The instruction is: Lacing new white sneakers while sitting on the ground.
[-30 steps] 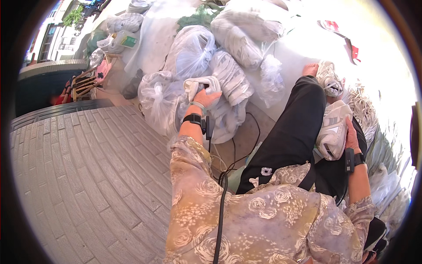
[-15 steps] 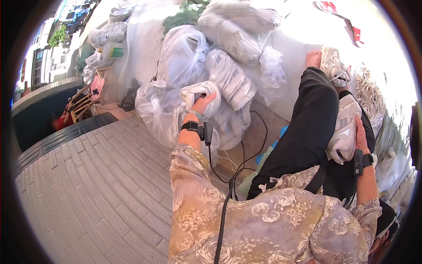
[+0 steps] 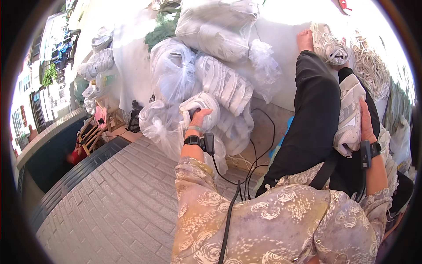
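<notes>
Out to the left, my left hand (image 3: 200,118) grips a white sneaker (image 3: 203,102) at its dark opening; some fingers are hidden. That sneaker rests on top of filled clear plastic bags (image 3: 154,125). My right hand (image 3: 367,121) lies along the side of a white-and-grey sneaker (image 3: 351,103), which is set lengthwise against my black-trousered legs. Its fingers are partly out of sight behind the sneaker. Beyond it, near my bare foot (image 3: 304,40), sits another pale sneaker (image 3: 326,44). A heap of off-white laces (image 3: 371,64) lies at the far right.
More bagged white shoes (image 3: 224,81) are piled ahead, with a large bag (image 3: 217,28) behind them. Black cables (image 3: 252,169) trail from my wrists. A wooden chair (image 3: 94,127) stands at the left, near a person in red (image 3: 78,154) beyond the grey brick-patterned surface (image 3: 118,193).
My view has tilted and shifted, so the pile and street scene sit differently. The sneaker at my right hand stands a little more upright along my leg. Both hands keep their holds.
</notes>
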### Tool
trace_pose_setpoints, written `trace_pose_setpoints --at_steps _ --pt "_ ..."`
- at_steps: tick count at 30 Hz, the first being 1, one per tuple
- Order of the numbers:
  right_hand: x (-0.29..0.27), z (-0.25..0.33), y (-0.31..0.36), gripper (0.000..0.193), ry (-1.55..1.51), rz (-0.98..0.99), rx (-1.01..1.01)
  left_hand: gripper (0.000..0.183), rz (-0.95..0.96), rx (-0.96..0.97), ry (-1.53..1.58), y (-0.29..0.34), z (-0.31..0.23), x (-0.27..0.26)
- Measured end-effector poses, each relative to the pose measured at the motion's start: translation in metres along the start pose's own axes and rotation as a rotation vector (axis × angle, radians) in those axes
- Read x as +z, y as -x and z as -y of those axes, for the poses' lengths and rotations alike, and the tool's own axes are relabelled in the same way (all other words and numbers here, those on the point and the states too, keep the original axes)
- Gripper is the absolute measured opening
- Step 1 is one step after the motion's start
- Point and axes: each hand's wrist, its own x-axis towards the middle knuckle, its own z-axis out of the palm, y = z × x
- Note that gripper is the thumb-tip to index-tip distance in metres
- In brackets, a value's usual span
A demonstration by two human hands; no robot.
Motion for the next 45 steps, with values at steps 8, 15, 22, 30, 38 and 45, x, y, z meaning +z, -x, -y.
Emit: trace_pose_setpoints --at_steps 8,15,22,30,38,45 --pt "-0.026 -0.009 -0.017 0.048 0.049 0.054 -0.113 0.054 0.125 0.3 0.348 0.061 0.008 -0.041" --pt "-0.065 -0.01 -0.067 0.044 0.066 0.239 -0.215 0.064 0.346 0.58 0.571 0.14 0.01 -0.006" --pt "-0.035 -0.011 -0.08 0.077 0.455 -0.073 -0.279 0.079 0.546 0.661 0.259 0.227 -0.007 0.113" --pt "-0.048 -0.004 -0.067 0.039 0.367 0.097 -0.348 0.071 0.518 1.019 -1.058 0.233 -0.027 0.19" --pt "-0.04 0.005 -0.053 0.035 0.388 0.174 -0.331 0.054 0.801 1.302 -1.494 0.258 -0.03 0.265" --pt "-0.042 -0.005 -0.08 0.034 0.942 0.13 -0.936 0.054 0.885 1.175 -1.79 0.252 -0.021 0.293"
